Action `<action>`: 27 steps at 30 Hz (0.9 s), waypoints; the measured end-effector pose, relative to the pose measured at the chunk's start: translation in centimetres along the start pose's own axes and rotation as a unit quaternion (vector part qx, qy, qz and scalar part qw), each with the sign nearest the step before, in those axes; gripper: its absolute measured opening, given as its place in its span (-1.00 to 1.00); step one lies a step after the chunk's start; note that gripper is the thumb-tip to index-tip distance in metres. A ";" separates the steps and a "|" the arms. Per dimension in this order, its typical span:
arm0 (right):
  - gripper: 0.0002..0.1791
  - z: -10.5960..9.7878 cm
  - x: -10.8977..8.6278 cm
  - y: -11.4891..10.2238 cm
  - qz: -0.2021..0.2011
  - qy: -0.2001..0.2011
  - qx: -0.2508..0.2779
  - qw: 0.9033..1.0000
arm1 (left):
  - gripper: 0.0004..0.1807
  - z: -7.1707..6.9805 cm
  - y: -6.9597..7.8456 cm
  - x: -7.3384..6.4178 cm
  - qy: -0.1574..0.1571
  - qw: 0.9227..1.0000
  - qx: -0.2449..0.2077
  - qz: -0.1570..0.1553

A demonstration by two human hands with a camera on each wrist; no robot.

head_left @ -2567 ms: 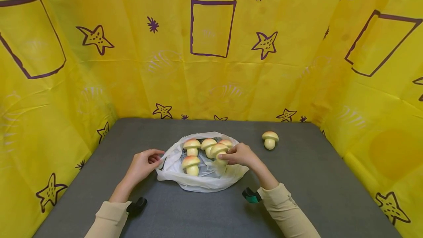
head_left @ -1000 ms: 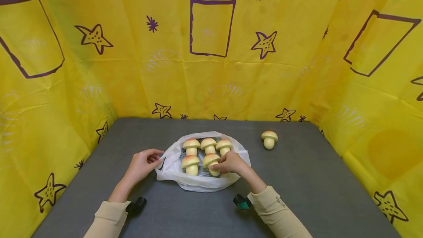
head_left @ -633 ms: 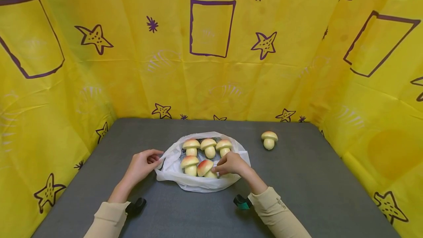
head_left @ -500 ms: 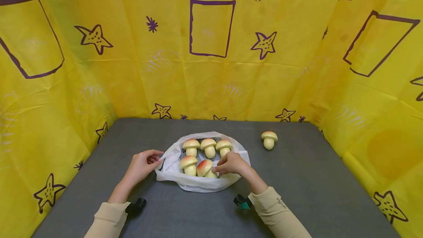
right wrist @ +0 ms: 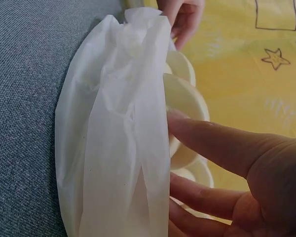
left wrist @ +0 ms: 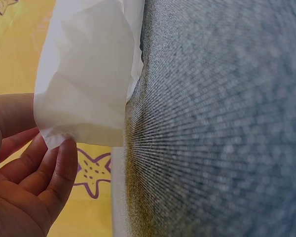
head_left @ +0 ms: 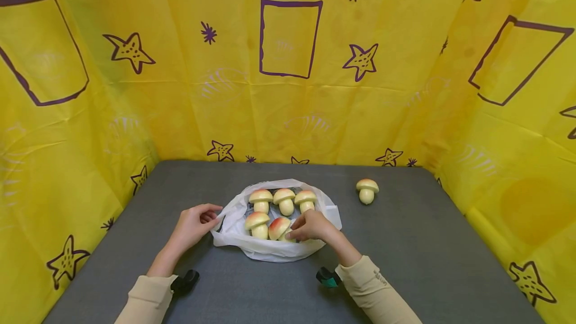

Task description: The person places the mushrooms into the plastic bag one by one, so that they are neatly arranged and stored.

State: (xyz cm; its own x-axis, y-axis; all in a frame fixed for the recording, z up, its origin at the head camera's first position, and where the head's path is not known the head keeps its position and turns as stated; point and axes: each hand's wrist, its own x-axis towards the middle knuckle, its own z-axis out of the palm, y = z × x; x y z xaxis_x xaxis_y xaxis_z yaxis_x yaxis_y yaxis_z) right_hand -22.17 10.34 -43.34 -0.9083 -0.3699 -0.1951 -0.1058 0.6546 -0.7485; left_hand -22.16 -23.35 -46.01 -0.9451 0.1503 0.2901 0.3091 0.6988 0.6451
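Observation:
A white plastic bag (head_left: 270, 250) lies spread on the grey table, its mouth facing up. Inside stand several toy mushrooms with cream stems and reddish caps. Three form the back row, including the middle one (head_left: 284, 201); a front-left mushroom (head_left: 258, 226) leans slightly. My left hand (head_left: 193, 226) pinches the bag's left edge; the left wrist view shows the white plastic (left wrist: 86, 84) between thumb and fingers. My right hand (head_left: 312, 226) reaches into the bag and holds the stem of the front-right mushroom (head_left: 279, 228), which tilts left. In the right wrist view, the bag partly hides the fingertips.
One more toy mushroom (head_left: 367, 191) stands on the table (head_left: 418, 244), back right, outside the bag. Yellow cloth walls (head_left: 180, 114) with purple drawings enclose the table at the back and both sides. A black wrist camera (head_left: 185, 281) hangs below the left cuff.
My right hand has carried a mushroom leftward into the bag's front-right spot, where it has tipped left. The front-left mushroom has shifted into a slight lean. My left hand has stayed at the bag's edge.

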 end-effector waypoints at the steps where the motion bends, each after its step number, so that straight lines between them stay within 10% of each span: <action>1: -0.71 0.0 -0.1 0.0 0.002 0.001 -0.001 1.000 | -0.73 0.0 0.0 0.0 0.000 1.000 0.000 0.000; 27: -0.52 0.4 0.2 -0.4 0.000 -0.008 -0.010 1.000 | -0.73 0.0 -0.2 0.3 -0.007 1.000 0.006 -0.005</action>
State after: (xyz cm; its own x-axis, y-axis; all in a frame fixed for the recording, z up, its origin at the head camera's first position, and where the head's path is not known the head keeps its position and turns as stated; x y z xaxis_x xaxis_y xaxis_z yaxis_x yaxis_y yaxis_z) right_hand -22.15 9.75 -43.30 -0.9015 -0.3807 -0.2060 -0.1135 0.6672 -0.7362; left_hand -22.52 -23.45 -46.04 -0.9498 0.1529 0.2730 0.2980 0.7082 0.6400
